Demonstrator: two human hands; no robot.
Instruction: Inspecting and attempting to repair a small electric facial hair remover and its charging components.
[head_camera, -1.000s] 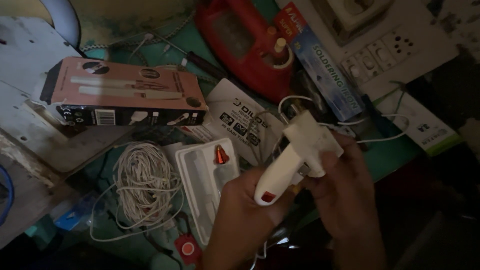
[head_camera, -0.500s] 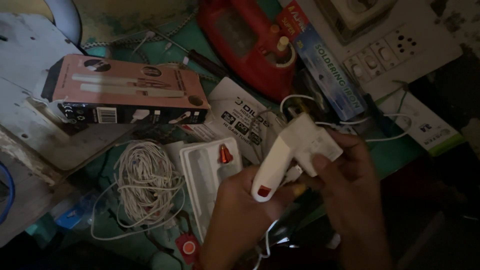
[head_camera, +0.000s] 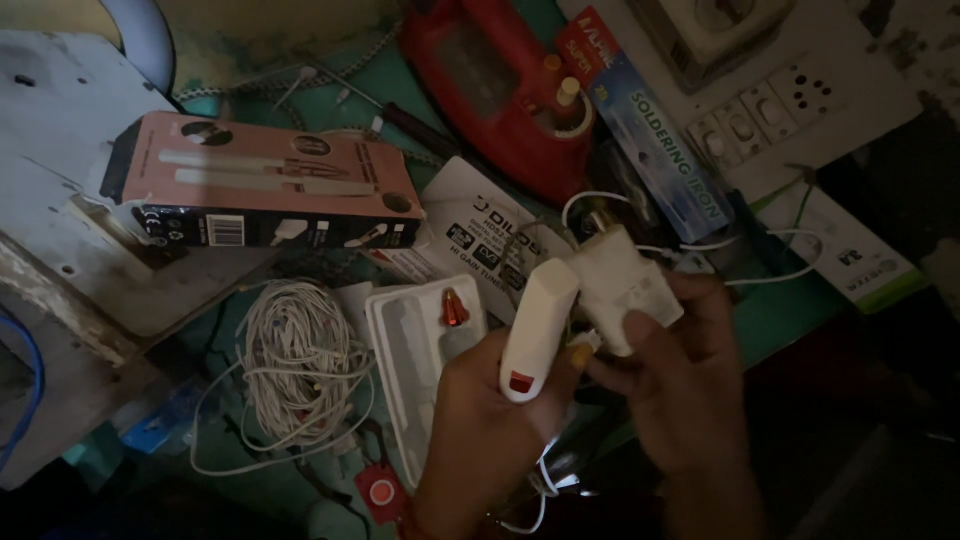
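two hands, one white tool, one white plug block

now, counted out: two hands, one slim white plastic handheld device with a small red button (head_camera: 537, 332), one white boxy plastic plug adapter (head_camera: 622, 285). the left hand (head_camera: 482, 420) wraps around the lower part of the device, fingers curled tight on its body, the red button showing just above the thumb side. the device stands tilted, its top leaning far and right. the right hand (head_camera: 685, 385) grips the plug adapter, thumb pressed on its near face and fingers closed behind it; the adapter sits just right of the device, touching or nearly touching it, i cannot tell which. one thin white cable (head_camera: 780, 272) loops off to the right from the adapter.

around them on the teal table (head_camera: 790, 325): one pink and black long cardboard box (head_camera: 262, 195) far left, one loose coil of white wire (head_camera: 298, 365) near left, one white moulded plastic tray (head_camera: 412, 345) just left of the left hand with one small red cone-shaped piece (head_camera: 454, 308) on it, one red clothes iron (head_camera: 500, 85) far centre, one blue and red narrow box (head_camera: 650, 140) to its right, and one white switchboard panel (head_camera: 790, 95) far right.
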